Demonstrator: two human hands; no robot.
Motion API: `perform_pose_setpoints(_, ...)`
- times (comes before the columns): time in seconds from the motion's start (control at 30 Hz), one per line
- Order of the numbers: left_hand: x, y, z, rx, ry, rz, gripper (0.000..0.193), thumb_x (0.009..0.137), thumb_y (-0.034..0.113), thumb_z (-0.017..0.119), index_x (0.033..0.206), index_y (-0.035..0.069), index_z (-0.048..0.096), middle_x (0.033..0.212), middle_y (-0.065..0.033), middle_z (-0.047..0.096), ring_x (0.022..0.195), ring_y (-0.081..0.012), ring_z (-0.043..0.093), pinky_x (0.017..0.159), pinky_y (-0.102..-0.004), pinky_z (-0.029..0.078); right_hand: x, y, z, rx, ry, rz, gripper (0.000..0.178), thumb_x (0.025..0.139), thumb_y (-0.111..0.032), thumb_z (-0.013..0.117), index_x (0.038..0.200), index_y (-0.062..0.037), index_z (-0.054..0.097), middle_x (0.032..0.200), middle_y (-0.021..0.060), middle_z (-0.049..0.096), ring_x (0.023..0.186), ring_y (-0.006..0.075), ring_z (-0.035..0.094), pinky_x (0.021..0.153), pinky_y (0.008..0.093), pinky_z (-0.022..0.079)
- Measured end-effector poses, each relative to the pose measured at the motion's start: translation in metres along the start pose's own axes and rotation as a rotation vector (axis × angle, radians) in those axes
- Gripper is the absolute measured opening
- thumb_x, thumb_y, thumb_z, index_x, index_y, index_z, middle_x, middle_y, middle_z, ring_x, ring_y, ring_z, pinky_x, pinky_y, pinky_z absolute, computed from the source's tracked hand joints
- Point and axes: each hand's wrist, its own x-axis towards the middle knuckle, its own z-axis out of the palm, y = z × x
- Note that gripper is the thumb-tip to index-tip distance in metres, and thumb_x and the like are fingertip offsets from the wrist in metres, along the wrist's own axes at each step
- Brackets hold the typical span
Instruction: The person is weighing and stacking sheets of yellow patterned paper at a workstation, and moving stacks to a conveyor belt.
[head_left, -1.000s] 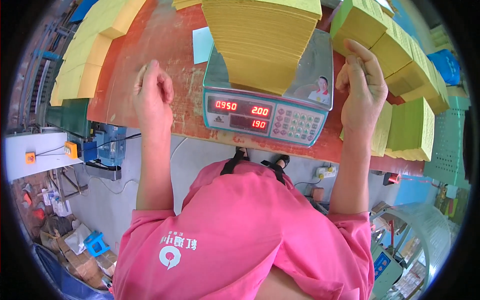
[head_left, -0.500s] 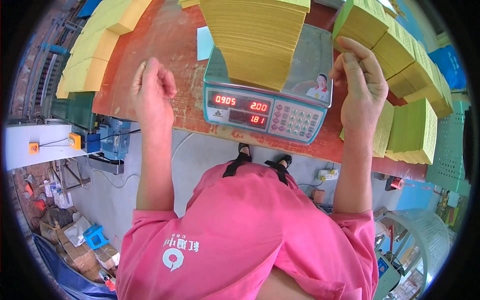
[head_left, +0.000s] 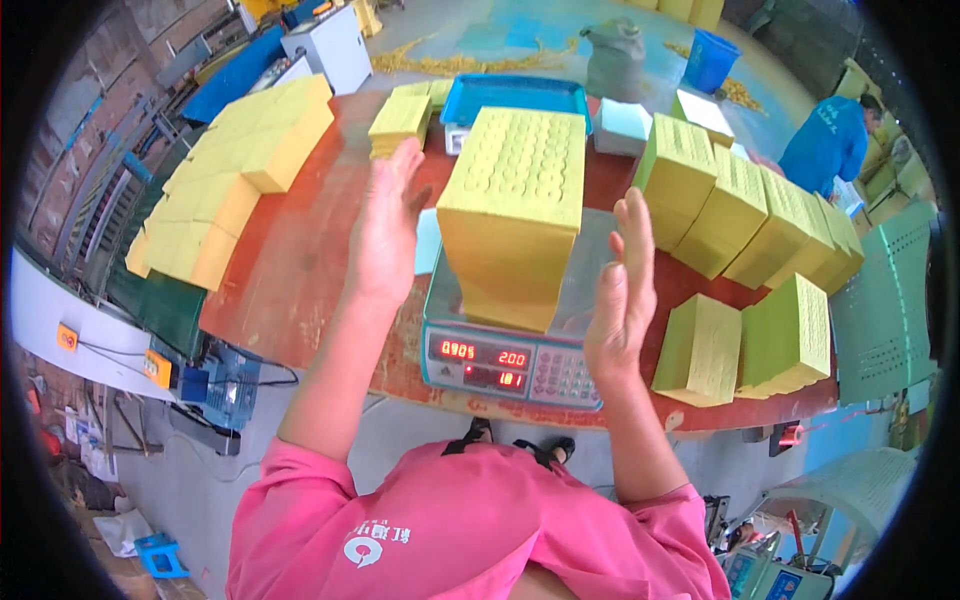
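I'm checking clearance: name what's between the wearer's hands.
In the head view: a yellow stack on the scale, and a pale blue sheet nearer the left hand.

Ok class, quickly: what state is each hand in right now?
Left hand: open, empty, left of the tall yellow paper stack.
Right hand: open, empty, right of it.

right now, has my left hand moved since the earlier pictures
Yes, your left hand moved rightward, closer to the left edge of the weighing scale.
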Motion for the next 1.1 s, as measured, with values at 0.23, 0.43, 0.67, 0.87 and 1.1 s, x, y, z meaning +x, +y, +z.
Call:
perform_pose_setpoints(0.23, 0.012, 0.003, 0.047, -0.178, -0.224, -0.252, 0.061, 0.104, 0.045, 0.035, 0.148, 0.002, 0.035, 0.151, -0.0088, 0.038, 0.138, -0.0196, 0.036, 0.116, -0.0358, 0.026, 0.002, -0.003, 0.036, 0.021, -0.037, -0.044, 0.062, 0.098, -0.025, 0.043, 0.148, 0.0092, 0.025, 0.155, 0.0239, 0.027, 0.145, 0.0346, 0.025, 0.117, 0.0415, 0.018)
perform_pose_setpoints(0.43, 0.032, 0.000, 0.027, -0.133, -0.224, -0.355, 0.055, 0.105, 0.044, 0.035, 0.143, 0.006, 0.043, 0.143, -0.0048, 0.049, 0.131, -0.0168, 0.045, 0.111, -0.0343, 0.032, 0.003, 0.008, 0.021, 0.016, 0.080, 0.021, 0.065, 0.102, -0.043, 0.034, 0.149, 0.0007, 0.030, 0.154, 0.0162, 0.033, 0.142, 0.0290, 0.033, 0.114, 0.0444, 0.024)
perform_pose_setpoints(0.67, 0.076, 0.011, 0.031, 0.141, -0.379, -0.577, 0.054, 0.098, 0.047, 0.049, 0.136, 0.009, 0.050, 0.132, -0.0051, 0.059, 0.116, -0.0162, 0.057, 0.099, -0.0339, 0.044, 0.060, 0.111, 0.015, 0.313, 0.063, 0.557, 0.066, 0.101, -0.050, 0.036, 0.145, -0.0008, 0.041, 0.147, 0.0124, 0.044, 0.133, 0.0258, 0.044, 0.109, 0.0439, 0.032)
perform_pose_setpoints(0.87, 0.071, 0.004, 0.041, 0.103, -0.406, -0.799, 0.049, 0.096, 0.036, 0.051, 0.134, 0.005, 0.050, 0.130, -0.0096, 0.060, 0.116, -0.0178, 0.059, 0.099, -0.0354, 0.047, 0.022, 0.173, 0.035, 0.644, -0.013, 0.801, 0.059, 0.101, -0.049, 0.042, 0.132, 0.0004, 0.054, 0.128, 0.0104, 0.060, 0.113, 0.0197, 0.058, 0.093, 0.0325, 0.046)
perform_pose_setpoints(1.1, 0.031, 0.025, 0.019, 0.139, -0.410, -0.879, 0.042, 0.093, 0.030, 0.054, 0.125, 0.003, 0.056, 0.116, -0.0103, 0.066, 0.104, -0.0190, 0.065, 0.094, -0.0365, 0.050, -0.016, 0.102, 0.035, 0.518, 0.034, 0.879, 0.050, 0.104, -0.043, 0.039, 0.114, -0.0008, 0.064, 0.096, 0.0033, 0.067, 0.082, 0.0098, 0.060, 0.074, 0.0255, 0.047)
